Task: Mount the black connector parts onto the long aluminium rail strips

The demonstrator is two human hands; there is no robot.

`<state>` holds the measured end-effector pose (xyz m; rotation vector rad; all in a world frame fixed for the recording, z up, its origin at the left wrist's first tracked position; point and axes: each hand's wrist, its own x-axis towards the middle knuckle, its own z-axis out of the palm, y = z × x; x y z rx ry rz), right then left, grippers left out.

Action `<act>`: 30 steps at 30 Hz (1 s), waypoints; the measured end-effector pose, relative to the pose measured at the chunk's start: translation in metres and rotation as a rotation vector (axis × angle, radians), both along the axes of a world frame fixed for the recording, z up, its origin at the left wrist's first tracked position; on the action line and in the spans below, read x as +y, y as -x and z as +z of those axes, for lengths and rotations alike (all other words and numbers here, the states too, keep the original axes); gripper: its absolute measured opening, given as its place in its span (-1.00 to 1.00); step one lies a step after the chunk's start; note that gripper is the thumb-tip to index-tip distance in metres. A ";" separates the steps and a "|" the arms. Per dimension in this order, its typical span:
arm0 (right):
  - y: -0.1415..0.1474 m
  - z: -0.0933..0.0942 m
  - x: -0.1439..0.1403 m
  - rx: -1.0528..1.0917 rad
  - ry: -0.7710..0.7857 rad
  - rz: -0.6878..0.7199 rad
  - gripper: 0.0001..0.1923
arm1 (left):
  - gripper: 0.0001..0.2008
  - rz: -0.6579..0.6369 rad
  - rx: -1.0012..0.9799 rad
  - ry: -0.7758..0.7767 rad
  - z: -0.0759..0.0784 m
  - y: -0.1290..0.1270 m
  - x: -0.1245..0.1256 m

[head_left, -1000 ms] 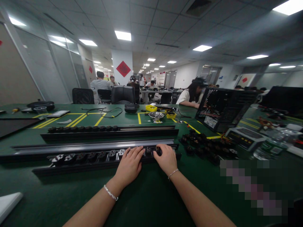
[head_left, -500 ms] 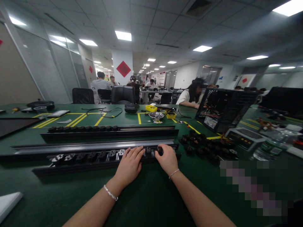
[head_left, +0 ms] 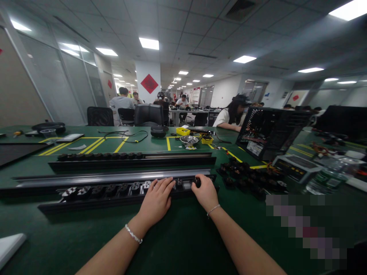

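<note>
A long black rail [head_left: 94, 205] lies across the green table in front of me, with a row of small round black modules [head_left: 111, 190] set along it, some with silvery tops. My left hand [head_left: 155, 200] rests flat over the row, fingers stretched out and covering several modules. Near the rail's right end, my right hand [head_left: 207, 194] has its thumb and fingers closed around a small round black part [head_left: 197, 182]. A pale bare stretch of the rail shows between the hands. The fingers partly hide the gripped part.
Behind lies a second black rail [head_left: 132, 163] with more modules. A pile of loose black modules [head_left: 246, 173] sits to the right, near an open computer case [head_left: 269, 133], a power supply box [head_left: 296, 168] and a plastic bottle [head_left: 327, 177]. A co-worker [head_left: 229, 114] sits across the table.
My right hand has shifted slightly to the right along the rail with the small black part, uncovering more of the pale stretch. My left hand has stayed in place.
</note>
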<state>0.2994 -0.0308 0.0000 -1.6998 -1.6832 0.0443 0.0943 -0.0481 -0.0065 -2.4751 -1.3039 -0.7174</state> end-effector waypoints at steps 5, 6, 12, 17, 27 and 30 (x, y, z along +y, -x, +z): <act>-0.003 0.001 -0.001 -0.040 0.008 -0.027 -0.79 | -0.50 0.000 -0.006 0.029 -0.001 0.000 0.000; -0.004 0.001 -0.002 -0.054 0.004 -0.034 -0.80 | -0.50 -0.002 -0.007 0.023 -0.001 0.000 0.001; -0.004 0.001 -0.002 -0.087 -0.034 -0.087 -0.81 | -0.50 -0.005 -0.003 -0.010 -0.001 0.000 0.001; -0.002 0.001 -0.001 -0.076 0.003 -0.122 -0.82 | -0.51 0.000 0.009 -0.020 0.001 0.000 0.000; -0.001 0.001 -0.001 -0.064 0.035 -0.141 -0.83 | -0.50 0.000 0.007 -0.030 0.000 0.000 0.000; -0.001 0.003 -0.001 -0.058 0.051 -0.142 -0.84 | -0.50 -0.002 0.007 -0.014 0.000 0.000 0.000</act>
